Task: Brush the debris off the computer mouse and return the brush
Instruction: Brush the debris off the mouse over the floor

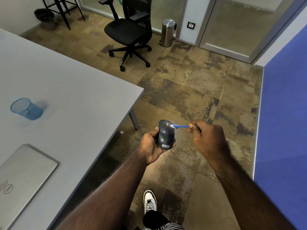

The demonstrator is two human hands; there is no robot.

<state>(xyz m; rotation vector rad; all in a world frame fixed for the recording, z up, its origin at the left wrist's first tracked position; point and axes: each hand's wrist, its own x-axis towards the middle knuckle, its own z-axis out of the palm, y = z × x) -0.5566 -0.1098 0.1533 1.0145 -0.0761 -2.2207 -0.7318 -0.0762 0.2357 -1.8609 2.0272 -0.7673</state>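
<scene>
Brushing's underway mid-frame: my left hand (152,145) wraps the mouse (166,134), right hand (206,135) pinches the brush (181,126) on its front, and next I'd guess it goes back to the blue cup (26,109), left.

left: table (69,90) edge | right: blue wall (282,113) | ahead: open floor (191,90)

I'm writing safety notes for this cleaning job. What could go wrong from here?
1. The mouse sits in the left hand out over the floor, not the table; a slip could drop it.
2. The right hand pinches the thin brush at its far end, so hard strokes might twist it loose.
3. Debris likely lands on the floor.
</scene>
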